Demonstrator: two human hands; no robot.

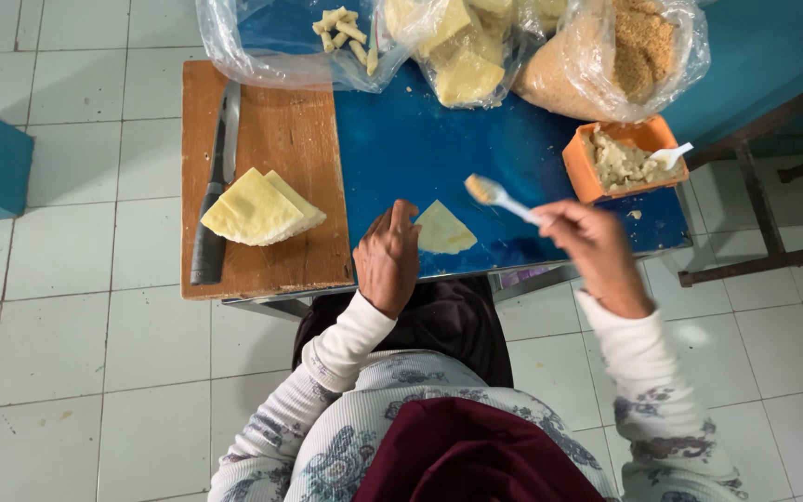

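Lying flat on the blue desk (401, 158) near its front edge, a single pale triangular wrapper sheet (445, 231) is pinned at its left corner by the fingertips of the left hand (388, 260), which is held loosely curled with the fingers pressing down and nothing gripped. No filling is seen on the sheet yet, so it is judged unfilled and unfolded. Above and to its right, a white plastic spoon (499, 195) loaded with a small heap of filling is gripped by the closed right hand (592, 246), held in the air clear of the sheet. Further right, an orange tub (576, 167) of pale mashed filling is seen with a second white spoon (671, 154) resting in it. To the left, a stack of uncut wrapper sheets (260, 209) and a dark-handled knife (216, 186) lie on a wooden cutting board (295, 130). At the far edge, small rolled pieces (346, 33) in a clear bag suggest some are finished; a bag of breadcrumbs (606, 56) stands beside them.
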